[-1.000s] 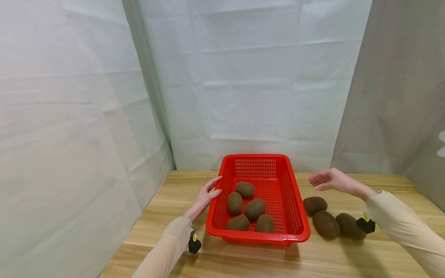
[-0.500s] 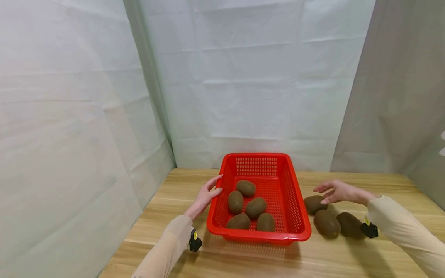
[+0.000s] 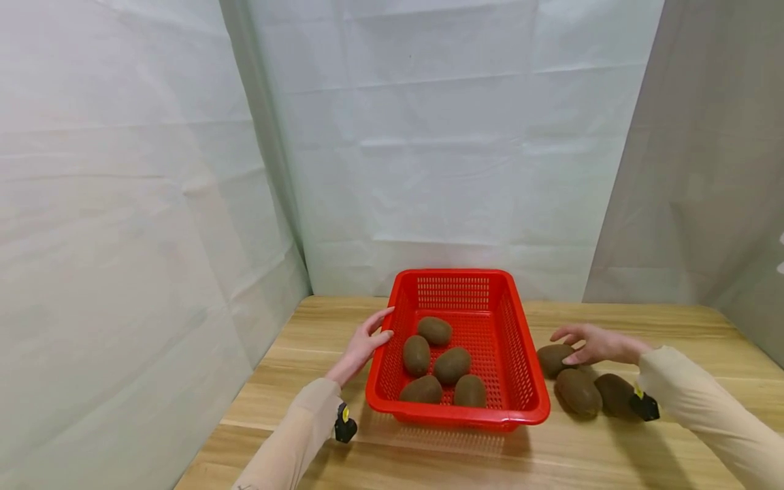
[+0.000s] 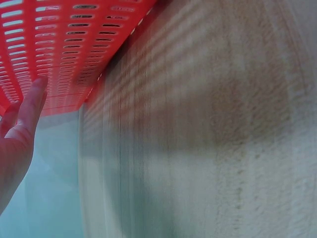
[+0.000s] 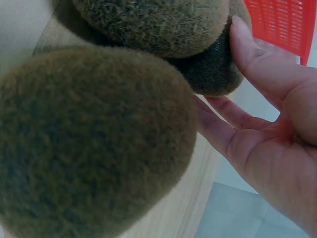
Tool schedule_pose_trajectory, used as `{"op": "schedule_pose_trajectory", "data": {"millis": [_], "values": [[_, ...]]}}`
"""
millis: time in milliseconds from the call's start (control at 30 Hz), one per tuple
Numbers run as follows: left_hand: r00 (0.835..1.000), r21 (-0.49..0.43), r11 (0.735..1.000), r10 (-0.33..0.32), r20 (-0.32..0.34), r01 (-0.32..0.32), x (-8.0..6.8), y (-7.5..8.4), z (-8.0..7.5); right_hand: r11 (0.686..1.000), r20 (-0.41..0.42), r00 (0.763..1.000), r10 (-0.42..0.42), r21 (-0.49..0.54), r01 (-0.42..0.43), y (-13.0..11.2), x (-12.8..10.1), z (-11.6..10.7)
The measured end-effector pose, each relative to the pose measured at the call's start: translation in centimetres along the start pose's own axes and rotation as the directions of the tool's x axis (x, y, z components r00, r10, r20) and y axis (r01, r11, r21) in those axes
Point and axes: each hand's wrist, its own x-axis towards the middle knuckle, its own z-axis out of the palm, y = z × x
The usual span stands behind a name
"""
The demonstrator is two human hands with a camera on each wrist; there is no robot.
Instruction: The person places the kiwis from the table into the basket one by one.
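Note:
A red plastic basket with slotted walls holds several brown fuzzy kiwis. At its left side my left hand touches the rim, thumb and fingers spread; the left wrist view shows extended fingers against the slotted outer wall. Right of the basket, three more kiwis lie on the table. My right hand holds the farthest kiwi, thumb on the near side and fingers behind it, as the right wrist view also shows. The middle kiwi and the right kiwi lie nearer me, the latter partly behind the wrist camera.
The wooden table carries everything. Pale cloth sheets hang behind it and along both sides. The basket's right wall stands close beside the farthest loose kiwi.
My right hand has come down from above the table onto the farthest loose kiwi and closed its thumb and fingers about it. The left hand stays at the basket rim.

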Motion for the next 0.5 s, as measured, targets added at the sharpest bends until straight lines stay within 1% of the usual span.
{"op": "schedule_pose_trajectory", "data": {"millis": [100,233,333,433,500], "values": [[1.000,-0.005,1.000,-0.004,0.002,0.004,0.0,0.2,0.1,0.999,-0.004,1.000,-0.019,-0.029,0.018,0.3,0.1,0.1],[0.999,-0.002,1.000,0.028,-0.019,-0.028,0.6,-1.4,-0.3,0.997,-0.004,0.999,-0.039,-0.068,0.038,0.4,0.2,0.1],[0.997,0.010,0.998,0.063,-0.037,-0.062,1.1,-2.7,-0.6,0.996,-0.008,0.999,-0.036,-0.082,0.035,0.4,0.3,0.1],[0.998,0.017,0.998,0.055,-0.042,-0.054,1.1,-2.7,-0.6,0.995,-0.020,0.999,-0.036,-0.098,0.034,0.4,0.3,0.2],[0.998,0.013,0.999,0.037,-0.040,-0.037,1.0,-2.6,-0.6,0.995,-0.033,0.999,-0.038,-0.098,0.035,0.4,0.3,0.2]]}}
